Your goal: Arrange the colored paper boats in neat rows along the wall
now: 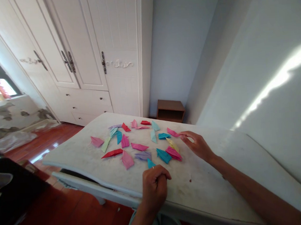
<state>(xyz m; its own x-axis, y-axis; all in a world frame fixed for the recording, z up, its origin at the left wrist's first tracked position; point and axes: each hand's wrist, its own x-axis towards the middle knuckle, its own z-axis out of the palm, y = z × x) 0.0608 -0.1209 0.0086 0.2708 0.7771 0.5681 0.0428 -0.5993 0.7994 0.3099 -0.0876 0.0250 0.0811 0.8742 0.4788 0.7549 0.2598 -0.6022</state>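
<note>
Many small folded paper pieces in pink, red, blue, green, lilac and yellow lie spread over the white table. At the right end of the group, my right hand pinches the tip of a bright pink folded paper piece between thumb and fingers. My left hand is curled into a loose fist by the table's front edge, with nothing visible in it. Just beyond its knuckles lies a blue folded paper piece, partly hidden by the hand. Between the hands are a teal piece and a magenta piece, beside a pale yellow one.
A white wardrobe stands behind the table. In the corner is a low brown cabinet. The wall runs along the table's right side. A partly open drawer juts out below the tabletop. Something black sits at left.
</note>
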